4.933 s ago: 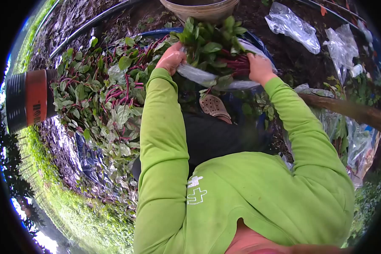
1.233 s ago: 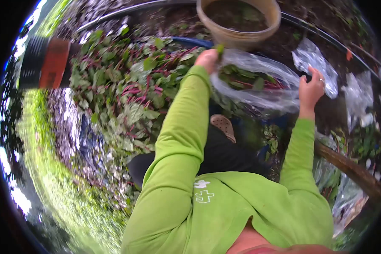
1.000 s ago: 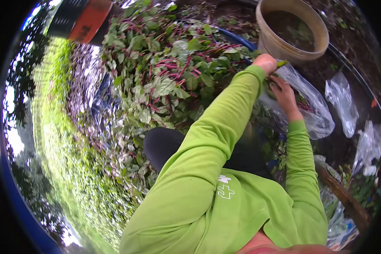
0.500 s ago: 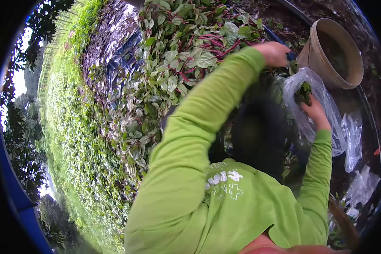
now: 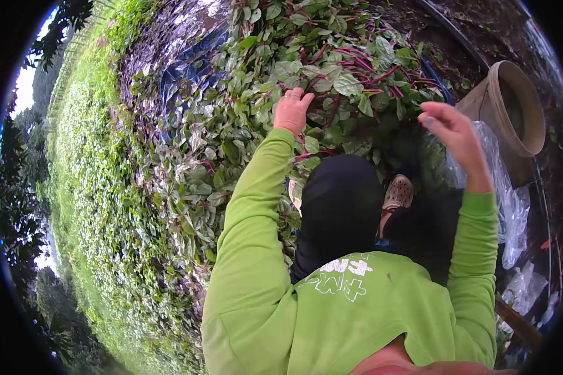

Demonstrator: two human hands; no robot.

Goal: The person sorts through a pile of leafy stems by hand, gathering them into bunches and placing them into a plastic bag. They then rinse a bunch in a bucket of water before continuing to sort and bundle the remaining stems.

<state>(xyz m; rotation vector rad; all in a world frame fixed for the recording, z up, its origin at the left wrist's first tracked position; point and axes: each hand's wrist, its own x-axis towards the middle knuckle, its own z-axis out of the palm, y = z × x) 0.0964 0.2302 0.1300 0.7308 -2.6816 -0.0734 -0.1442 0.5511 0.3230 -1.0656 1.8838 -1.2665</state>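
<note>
My left hand [image 5: 292, 111] reaches into the heap of leafy stems [image 5: 331, 69], which have green leaves and reddish-purple stalks. Its thumb and fingers are bent against the leaves, and whether they grip any is hidden. To the right, my right hand [image 5: 453, 134] is raised in the air between the heap and the plastic bag, with fingers apart and nothing in them. Behind that hand lies the clear plastic bag [image 5: 489, 150], partly hidden by the hand and sleeve.
A tan bucket [image 5: 524, 109] lies tilted at the upper right. More clear plastic [image 5: 524, 287] is at the lower right, near a wooden piece [image 5: 516, 322]. Blue sheeting [image 5: 187, 72] shows at the upper left. A brown clog [image 5: 398, 192] is between my dark-trousered knees.
My left hand has moved from beside the bucket leftward to the leaf heap. My right hand has come out of the bag, up and slightly left, without the greens that were by it.
</note>
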